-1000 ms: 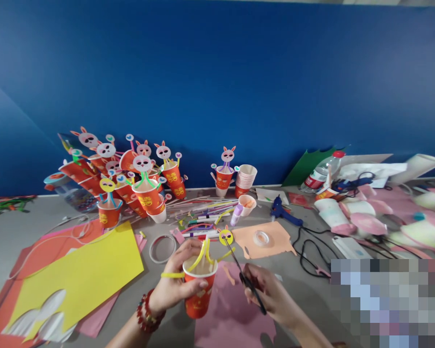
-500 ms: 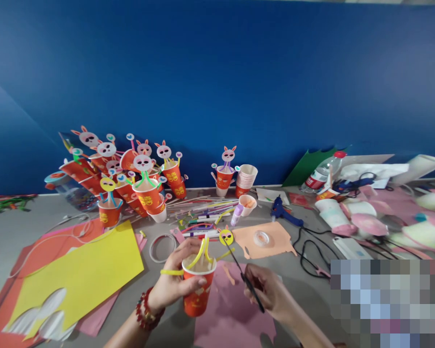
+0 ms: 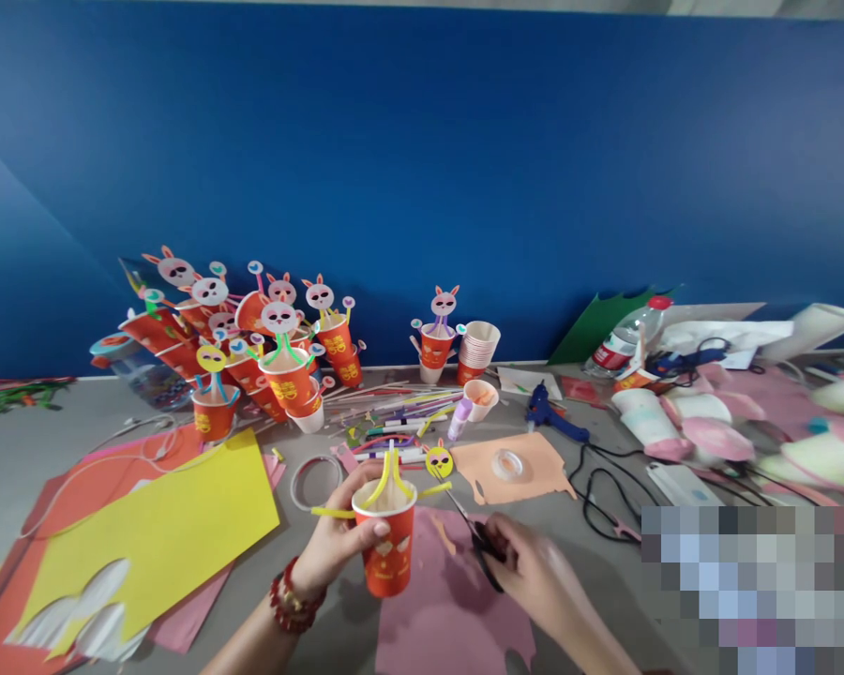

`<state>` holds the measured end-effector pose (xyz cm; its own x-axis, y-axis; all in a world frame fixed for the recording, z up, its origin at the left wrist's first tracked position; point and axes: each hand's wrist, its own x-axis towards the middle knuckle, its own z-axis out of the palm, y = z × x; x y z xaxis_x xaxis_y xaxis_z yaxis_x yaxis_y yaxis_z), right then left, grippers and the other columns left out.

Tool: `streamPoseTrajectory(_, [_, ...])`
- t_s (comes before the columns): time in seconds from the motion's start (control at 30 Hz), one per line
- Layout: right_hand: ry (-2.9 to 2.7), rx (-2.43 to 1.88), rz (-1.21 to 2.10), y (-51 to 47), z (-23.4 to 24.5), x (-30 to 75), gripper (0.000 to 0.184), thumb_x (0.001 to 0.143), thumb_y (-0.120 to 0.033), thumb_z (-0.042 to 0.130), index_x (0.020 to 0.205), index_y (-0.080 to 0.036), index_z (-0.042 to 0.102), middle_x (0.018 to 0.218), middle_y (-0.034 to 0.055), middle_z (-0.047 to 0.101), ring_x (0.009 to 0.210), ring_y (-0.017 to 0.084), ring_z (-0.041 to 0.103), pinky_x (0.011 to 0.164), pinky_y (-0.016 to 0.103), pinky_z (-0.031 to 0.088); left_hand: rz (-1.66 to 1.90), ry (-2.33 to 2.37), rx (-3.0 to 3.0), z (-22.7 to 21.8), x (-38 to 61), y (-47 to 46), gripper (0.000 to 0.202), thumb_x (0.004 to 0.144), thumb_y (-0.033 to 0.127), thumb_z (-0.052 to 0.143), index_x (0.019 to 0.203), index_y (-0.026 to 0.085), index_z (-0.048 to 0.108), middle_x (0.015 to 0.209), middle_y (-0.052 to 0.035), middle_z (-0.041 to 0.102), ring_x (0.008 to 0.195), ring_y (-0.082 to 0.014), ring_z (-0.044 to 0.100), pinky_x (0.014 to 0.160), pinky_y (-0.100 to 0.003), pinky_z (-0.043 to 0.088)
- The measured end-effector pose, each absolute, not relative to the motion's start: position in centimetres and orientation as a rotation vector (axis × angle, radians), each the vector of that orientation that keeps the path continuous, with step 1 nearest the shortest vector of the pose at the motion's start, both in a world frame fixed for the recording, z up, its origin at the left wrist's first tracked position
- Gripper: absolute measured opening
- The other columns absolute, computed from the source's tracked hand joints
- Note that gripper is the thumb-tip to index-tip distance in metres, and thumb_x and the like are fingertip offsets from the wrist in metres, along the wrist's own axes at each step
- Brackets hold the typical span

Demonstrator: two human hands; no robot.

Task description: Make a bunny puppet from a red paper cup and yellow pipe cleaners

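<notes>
My left hand [image 3: 341, 530] is wrapped round a red paper cup [image 3: 388, 553] with a white rim. Yellow pipe cleaners [image 3: 392, 473] rise from the cup's mouth, and yellow pieces stick out on both sides. In my right hand [image 3: 524, 562] is a pair of scissors [image 3: 488, 553] with black handles, gripped by the fingers, blades pointing up and left. Just beyond the blade tips lies a yellow paper rabbit face [image 3: 439, 460]. A pink paper sheet [image 3: 457, 609] lies beneath both hands, with a small peach scrap on it.
Decorated rabbit cups [image 3: 285, 375] crowd the back left. Behind my hands are a cup stack [image 3: 478, 352], markers, a glue stick [image 3: 459, 419] and a tape roll [image 3: 507, 464] on peach paper. A blue glue gun [image 3: 552, 412] stands right; yellow paper [image 3: 175, 534] lies left.
The cup has risen slightly and stands more upright in my left hand. In my right hand the scissors have shifted, their blades now lower and away from the yellow face.
</notes>
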<state>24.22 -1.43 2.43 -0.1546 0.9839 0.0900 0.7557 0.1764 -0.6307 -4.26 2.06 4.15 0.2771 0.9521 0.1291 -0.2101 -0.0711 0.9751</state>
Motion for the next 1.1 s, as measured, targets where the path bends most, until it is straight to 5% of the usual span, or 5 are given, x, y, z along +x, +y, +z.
streamPoseTrajectory(0.13, [-2.097, -1.743, 0.457, -1.9, 1.3, 25.2, 0.004, 0.080, -0.025, 0.060, 0.082, -0.023, 0.058, 0.069, 0.0024, 0.071, 0.059, 0.021, 0.067, 0.054, 0.025, 0.043, 1.150, 0.735, 1.163, 4.0, -3.8, 1.9, 0.063, 0.073, 0.050, 0.080, 0.126, 0.021, 0.060, 0.115, -0.0101, 0.070, 0.094, -0.0240, 0.066, 0.082, -0.031, 0.051])
streamPoseTrajectory(0.37, [-2.258, -1.879, 0.194, -2.1, 0.6, 24.9, 0.032, 0.075, -0.021, 0.068, 0.107, -0.019, 0.065, 0.106, 0.0125, 0.075, 0.085, 0.030, 0.074, 0.064, 0.031, 0.052, 1.146, 0.689, 1.092, 3.8, -3.4, 2.0, 0.074, 0.070, 0.053, 0.081, 0.131, 0.019, 0.058, 0.123, -0.0134, 0.067, 0.109, -0.0306, 0.064, 0.092, -0.035, 0.049])
streamPoseTrajectory(0.5, [-2.325, -1.918, 0.174, -1.8, 1.1, 24.6, 0.023, 0.076, -0.022, 0.070, 0.099, -0.020, 0.067, 0.110, 0.0131, 0.073, 0.088, 0.030, 0.073, 0.066, 0.030, 0.050, 1.166, 0.664, 1.009, 3.2, -3.2, 2.1, 0.070, 0.071, 0.048, 0.082, 0.131, 0.021, 0.058, 0.129, -0.0125, 0.064, 0.111, -0.0303, 0.063, 0.094, -0.036, 0.049])
streamPoseTrajectory(0.9, [-2.080, -1.612, 0.726, 0.2, 5.5, 25.7, 0.018, 0.087, -0.040, 0.066, 0.084, -0.022, 0.067, 0.068, 0.0002, 0.064, 0.058, 0.017, 0.058, 0.054, 0.025, 0.039, 1.103, 0.575, 0.947, 3.7, -2.6, 1.8, 0.068, 0.076, 0.048, 0.078, 0.134, 0.021, 0.055, 0.120, -0.0113, 0.070, 0.105, -0.0281, 0.067, 0.091, -0.035, 0.050])
streamPoseTrajectory(1.1, [-1.807, -1.172, 1.019, 0.9, 7.1, 22.6, 0.019, 0.094, -0.038, 0.060, 0.099, -0.021, 0.067, 0.094, 0.0054, 0.067, 0.068, 0.014, 0.060, 0.060, 0.024, 0.048, 1.087, 0.509, 0.887, 4.1, -2.2, 1.6, 0.066, 0.080, 0.047, 0.073, 0.138, 0.021, 0.052, 0.123, -0.0132, 0.069, 0.106, -0.0286, 0.067, 0.090, -0.037, 0.050])
